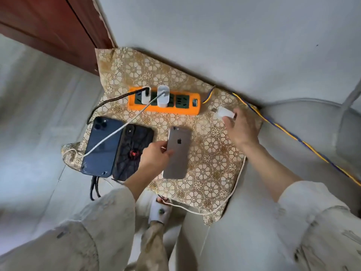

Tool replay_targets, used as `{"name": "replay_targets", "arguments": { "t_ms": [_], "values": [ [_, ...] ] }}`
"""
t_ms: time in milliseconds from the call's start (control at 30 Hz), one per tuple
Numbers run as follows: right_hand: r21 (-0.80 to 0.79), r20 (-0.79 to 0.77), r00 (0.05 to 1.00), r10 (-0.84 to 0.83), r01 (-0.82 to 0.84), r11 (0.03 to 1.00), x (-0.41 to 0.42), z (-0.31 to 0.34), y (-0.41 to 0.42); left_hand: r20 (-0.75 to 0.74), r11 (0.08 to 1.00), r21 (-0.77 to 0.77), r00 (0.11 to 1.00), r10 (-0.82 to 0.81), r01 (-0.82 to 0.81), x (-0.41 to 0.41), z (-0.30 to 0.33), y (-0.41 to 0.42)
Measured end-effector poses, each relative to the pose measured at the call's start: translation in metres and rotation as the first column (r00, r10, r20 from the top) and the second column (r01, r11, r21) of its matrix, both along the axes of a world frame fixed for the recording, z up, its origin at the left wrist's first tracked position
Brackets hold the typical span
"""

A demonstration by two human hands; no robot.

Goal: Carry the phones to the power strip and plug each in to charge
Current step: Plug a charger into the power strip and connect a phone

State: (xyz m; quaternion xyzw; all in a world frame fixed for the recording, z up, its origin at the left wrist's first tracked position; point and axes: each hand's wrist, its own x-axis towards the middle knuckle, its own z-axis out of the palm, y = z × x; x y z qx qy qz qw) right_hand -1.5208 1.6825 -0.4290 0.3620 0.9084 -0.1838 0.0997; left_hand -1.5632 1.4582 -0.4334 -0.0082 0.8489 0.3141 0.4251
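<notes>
An orange power strip (183, 109) lies on a gold floral cloth (211, 153), with two white chargers (163, 95) plugged into its left sockets. A dark blue phone (101, 147) and a black spider-case phone (134, 151) lie face down at the left, cables across them. My left hand (156, 155) grips the left edge of a grey phone (177, 153) lying face down in the middle. My right hand (242, 128) holds a white charger plug (224, 113) just right of the strip, prongs pointing toward it.
A blue-and-yellow cord (293, 137) runs from the strip's right end along the wall. A white cable (230, 194) trails off the cloth's front edge. A brown wooden door (48, 26) stands at the upper left. My slippered foot (159, 211) is below the cloth.
</notes>
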Motion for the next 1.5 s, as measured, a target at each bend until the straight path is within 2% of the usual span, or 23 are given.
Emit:
{"name": "replay_targets", "arguments": {
  "t_ms": [133, 200, 267, 400, 467, 500, 600, 667, 733, 833, 1033, 1200, 1433, 1500],
  "values": [
    [0.047, 0.036, 0.998, 0.048, -0.05, 0.998, 0.001, 0.003, -0.005, -0.139, 0.975, -0.157, 0.974, -0.18, 0.158, 0.0, 0.003, 0.008],
    [-0.012, 0.024, 0.998, 0.063, -0.062, 0.998, 0.004, 0.006, -0.01, -0.21, 0.954, -0.219, 0.946, -0.249, 0.202, 0.002, 0.007, 0.008],
    [-0.121, -0.011, 0.999, 0.03, -0.031, 0.992, 0.004, 0.007, -0.015, -0.267, 0.953, -0.218, 0.926, -0.268, 0.213, 0.004, 0.01, 0.005],
    [-0.224, -0.066, 0.997, -0.036, 0.02, 0.974, -0.002, 0.015, -0.023, -0.382, 0.956, -0.109, 0.876, -0.293, 0.273, 0.007, 0.014, -0.008],
    [-0.218, -0.156, 0.988, -0.006, -0.028, 0.976, -0.008, 0.024, -0.029, -0.467, 0.931, -0.182, 0.806, -0.364, 0.316, 0.008, 0.013, -0.02],
    [-0.209, -0.196, 0.98, 0.03, -0.072, 0.975, -0.013, 0.029, -0.033, -0.463, 0.905, -0.255, 0.778, -0.424, 0.341, 0.008, 0.012, -0.027],
    [-0.16, -0.217, 0.95, 0.226, -0.263, 0.951, -0.032, 0.039, -0.044, -0.29, 0.765, -0.432, 0.73, -0.619, 0.478, 0.005, 0.005, -0.053],
    [-0.121, -0.182, 0.92, 0.348, -0.372, 0.92, -0.046, 0.041, -0.048, -0.236, 0.701, -0.459, 0.686, -0.688, 0.546, 0.003, 0.002, -0.065],
    [-0.087, -0.152, 0.904, 0.399, -0.414, 0.906, -0.057, 0.042, -0.047, -0.217, 0.679, -0.442, 0.665, -0.715, 0.586, 0.001, 0.002, -0.07],
    [-0.035, -0.092, 0.893, 0.441, -0.446, 0.895, -0.071, 0.041, -0.039, -0.202, 0.681, -0.439, 0.674, -0.71, 0.586, 0.001, 0.001, -0.069],
    [-0.055, -0.06, 0.867, 0.495, -0.498, 0.866, -0.083, 0.044, -0.035, -0.216, 0.705, -0.443, 0.698, -0.683, 0.553, 0.002, -0.001, -0.069],
    [-0.042, -0.044, 0.813, 0.58, -0.582, 0.812, -0.086, 0.046, -0.041, -0.214, 0.723, -0.43, 0.716, -0.664, 0.541, 0.002, -0.001, -0.07],
    [0.017, 0.087, 0.743, 0.664, -0.667, 0.744, -0.091, 0.051, -0.054, -0.228, 0.739, -0.421, 0.727, -0.648, 0.526, 0.003, -0.003, -0.07],
    [-0.029, 0.055, 0.771, 0.634, -0.634, 0.773, -0.093, 0.051, -0.058, -0.227, 0.742, -0.415, 0.73, -0.645, 0.526, 0.003, -0.001, -0.07]
  ]
}}
